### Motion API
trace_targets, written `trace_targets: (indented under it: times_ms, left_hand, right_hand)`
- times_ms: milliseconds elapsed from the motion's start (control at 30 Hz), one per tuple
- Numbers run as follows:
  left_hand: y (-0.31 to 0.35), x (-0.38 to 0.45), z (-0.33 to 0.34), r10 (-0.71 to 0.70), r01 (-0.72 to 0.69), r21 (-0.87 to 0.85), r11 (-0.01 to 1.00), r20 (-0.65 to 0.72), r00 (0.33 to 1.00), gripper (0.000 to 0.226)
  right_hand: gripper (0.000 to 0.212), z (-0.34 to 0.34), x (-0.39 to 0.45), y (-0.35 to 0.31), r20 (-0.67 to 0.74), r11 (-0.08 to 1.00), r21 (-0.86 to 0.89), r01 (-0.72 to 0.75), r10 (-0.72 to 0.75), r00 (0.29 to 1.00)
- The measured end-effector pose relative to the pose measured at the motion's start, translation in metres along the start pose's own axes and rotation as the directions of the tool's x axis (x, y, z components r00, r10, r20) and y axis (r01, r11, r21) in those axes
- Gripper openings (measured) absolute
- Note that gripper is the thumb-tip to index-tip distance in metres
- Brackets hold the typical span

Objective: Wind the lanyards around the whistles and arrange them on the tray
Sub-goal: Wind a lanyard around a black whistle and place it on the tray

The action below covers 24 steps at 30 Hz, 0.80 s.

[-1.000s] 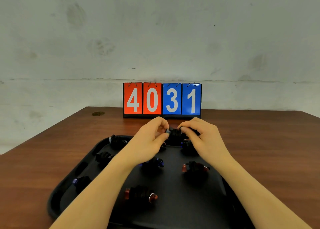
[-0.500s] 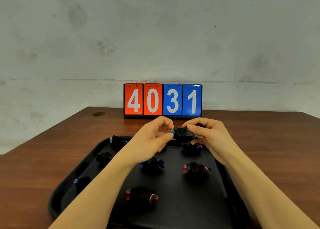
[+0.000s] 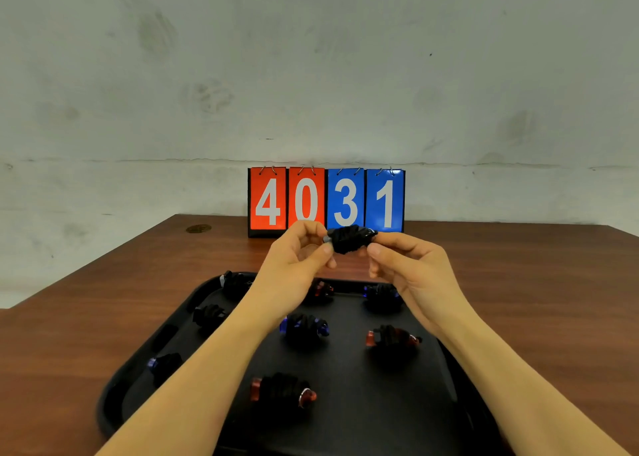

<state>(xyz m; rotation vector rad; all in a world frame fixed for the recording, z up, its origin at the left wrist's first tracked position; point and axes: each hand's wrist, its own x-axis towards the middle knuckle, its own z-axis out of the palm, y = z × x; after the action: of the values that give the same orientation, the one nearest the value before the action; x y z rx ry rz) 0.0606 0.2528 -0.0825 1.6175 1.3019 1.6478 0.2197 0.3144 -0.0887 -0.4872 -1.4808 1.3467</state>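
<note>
A silver whistle wrapped in black lanyard (image 3: 349,238) hangs in the air above the far edge of the black tray (image 3: 397,407). My left hand (image 3: 294,265) pinches its left end and my right hand (image 3: 408,265) pinches its right end. Several wound whistles lie on the tray: a red one (image 3: 281,391) at the front, a blue one (image 3: 304,326) in the middle, a red one (image 3: 392,338) to the right, and more along the left side (image 3: 207,315) and back (image 3: 380,293).
A flip scoreboard (image 3: 326,200) reading 4031 stands at the back of the brown wooden table (image 3: 536,300), just behind the held whistle. A grey wall rises behind it. A round brass-coloured disc (image 3: 198,228) sits in the table's far left corner.
Both hands have lifted the wrapped whistle from just over the tray's far edge up in front of the scoreboard's base. The whistles on the tray have not moved.
</note>
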Motion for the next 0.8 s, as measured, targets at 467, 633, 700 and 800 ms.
trace_targets:
  times_ms: [467,633,700,800]
  left_hand:
    - [0.0020,-0.0009,0.0023,-0.119,0.125,-0.150,0.981,0.053,0.992,0.023]
    - [0.0015,-0.0037,0.0030,-0.096,0.114,-0.125,0.986,0.140,0.985,0.029]
    - [0.0018,-0.0051,0.0032,-0.072,0.084,-0.088,0.993,0.137,0.988,0.033]
    - [0.0016,-0.0059,0.0031,-0.025,0.024,0.006,1.000,0.127,0.992,0.033]
  right_hand:
    - [0.017,0.0029,-0.0037,-0.0064,0.064,0.985,-0.168,0.050,-0.040,0.997]
    - [0.015,0.0023,-0.0033,-0.0057,-0.014,0.987,-0.156,-0.021,0.020,1.000]
    - [0.015,0.0031,-0.0026,-0.0049,-0.039,0.987,-0.151,-0.059,0.053,0.998]
    - [0.013,0.0038,-0.0021,-0.0064,-0.051,0.991,-0.100,-0.094,0.089,0.995]
